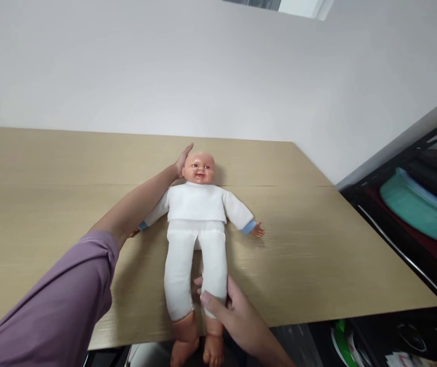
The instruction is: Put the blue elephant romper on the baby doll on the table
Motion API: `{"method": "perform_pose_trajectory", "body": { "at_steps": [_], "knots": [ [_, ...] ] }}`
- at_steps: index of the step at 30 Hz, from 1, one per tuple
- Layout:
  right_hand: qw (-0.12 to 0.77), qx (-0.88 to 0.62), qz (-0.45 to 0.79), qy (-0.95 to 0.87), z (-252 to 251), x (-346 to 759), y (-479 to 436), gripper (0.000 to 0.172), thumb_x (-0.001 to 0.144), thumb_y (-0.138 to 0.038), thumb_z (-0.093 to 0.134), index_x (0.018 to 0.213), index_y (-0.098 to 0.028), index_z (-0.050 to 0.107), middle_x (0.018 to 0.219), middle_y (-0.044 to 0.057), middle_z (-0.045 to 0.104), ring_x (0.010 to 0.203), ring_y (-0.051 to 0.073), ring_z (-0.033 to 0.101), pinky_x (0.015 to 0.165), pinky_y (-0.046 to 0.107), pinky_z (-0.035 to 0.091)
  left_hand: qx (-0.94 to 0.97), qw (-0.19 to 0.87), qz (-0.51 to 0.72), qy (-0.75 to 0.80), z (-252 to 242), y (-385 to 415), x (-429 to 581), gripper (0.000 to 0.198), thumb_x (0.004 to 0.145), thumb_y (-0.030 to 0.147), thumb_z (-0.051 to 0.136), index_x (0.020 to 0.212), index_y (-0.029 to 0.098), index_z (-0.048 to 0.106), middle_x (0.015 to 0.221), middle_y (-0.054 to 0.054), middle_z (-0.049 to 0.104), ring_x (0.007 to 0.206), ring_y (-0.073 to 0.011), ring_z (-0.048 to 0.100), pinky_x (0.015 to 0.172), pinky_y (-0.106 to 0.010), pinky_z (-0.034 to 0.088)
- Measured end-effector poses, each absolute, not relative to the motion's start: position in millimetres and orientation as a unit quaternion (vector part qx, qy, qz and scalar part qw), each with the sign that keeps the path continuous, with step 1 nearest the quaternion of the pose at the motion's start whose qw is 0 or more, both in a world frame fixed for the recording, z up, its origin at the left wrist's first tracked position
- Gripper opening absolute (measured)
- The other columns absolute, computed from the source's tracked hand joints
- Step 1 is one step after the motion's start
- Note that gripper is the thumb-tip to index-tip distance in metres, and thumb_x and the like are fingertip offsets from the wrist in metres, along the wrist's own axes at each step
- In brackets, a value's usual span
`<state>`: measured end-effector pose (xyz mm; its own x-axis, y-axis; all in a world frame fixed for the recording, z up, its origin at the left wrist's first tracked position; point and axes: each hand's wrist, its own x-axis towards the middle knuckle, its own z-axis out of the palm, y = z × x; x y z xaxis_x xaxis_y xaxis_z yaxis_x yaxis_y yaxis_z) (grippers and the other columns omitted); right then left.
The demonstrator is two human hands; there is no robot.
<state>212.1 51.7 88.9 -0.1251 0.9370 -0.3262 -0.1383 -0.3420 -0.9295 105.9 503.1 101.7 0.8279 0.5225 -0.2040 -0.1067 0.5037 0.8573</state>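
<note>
A baby doll in a white top and white trousers lies on its back on the tan table, head toward the wall. Its bare feet reach past the table's near edge, and its arms are spread, with blue cuffs at the wrists. My left hand is at the side of the doll's head, the fingers partly hidden behind it. Around the doll's lower leg on the right, my right hand is closed, thumb on top and fingertips showing between the legs.
A pale wall rises behind the table. To the right stands a dark shelf holding a teal item. Below the near edge at right are a green item and some papers.
</note>
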Motion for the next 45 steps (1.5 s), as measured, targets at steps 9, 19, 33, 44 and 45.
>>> {"method": "perform_pose_trajectory", "body": {
  "at_steps": [9,19,33,44,45],
  "knots": [
    [0.399,-0.653,0.274,-0.582,71,212,67,0.050,0.093,-0.043,0.075,0.138,-0.023,0.064,0.123,0.014,0.077,0.115,0.036,0.073,0.100,0.052,0.058,0.449,0.820,0.240,0.263,96,545,104,0.099,0.091,0.092,0.033,0.125,0.009,0.073,0.124,-0.024,0.080,0.129,-0.0417,0.071,0.119,-0.057,0.049],
    [0.373,-0.672,0.168,-0.617,66,214,72,0.045,0.097,-0.042,0.069,0.135,-0.023,0.058,0.108,0.009,0.078,0.093,0.031,0.074,0.086,0.048,0.057,0.474,0.795,0.244,0.290,88,550,103,0.091,0.095,0.086,0.037,0.130,0.009,0.071,0.132,-0.022,0.078,0.142,-0.0395,0.063,0.121,-0.055,0.048],
    [0.358,-0.674,0.179,-0.621,72,215,74,0.029,0.101,-0.044,0.063,0.120,-0.023,0.063,0.098,0.007,0.075,0.089,0.029,0.070,0.085,0.045,0.053,0.544,0.725,0.253,0.338,91,553,97,0.088,0.094,0.085,0.037,0.123,0.011,0.076,0.132,-0.021,0.078,0.138,-0.0396,0.065,0.122,-0.050,0.049],
    [0.372,-0.667,0.177,-0.621,72,217,80,0.028,0.103,-0.049,0.059,0.109,-0.022,0.066,0.094,0.006,0.074,0.089,0.028,0.068,0.088,0.044,0.049,0.715,0.366,0.390,0.449,137,480,83,0.054,0.101,0.059,0.042,0.115,0.016,0.072,0.138,-0.018,0.073,0.140,-0.0371,0.055,0.127,-0.051,0.035],
    [0.374,-0.666,0.178,-0.621,73,216,80,0.029,0.103,-0.050,0.060,0.107,-0.022,0.065,0.093,0.006,0.072,0.089,0.028,0.067,0.086,0.043,0.049,0.714,0.339,0.405,0.459,143,466,81,0.046,0.099,0.054,0.049,0.116,0.016,0.071,0.143,-0.018,0.069,0.146,-0.0379,0.047,0.130,-0.052,0.027]
  ]
}}
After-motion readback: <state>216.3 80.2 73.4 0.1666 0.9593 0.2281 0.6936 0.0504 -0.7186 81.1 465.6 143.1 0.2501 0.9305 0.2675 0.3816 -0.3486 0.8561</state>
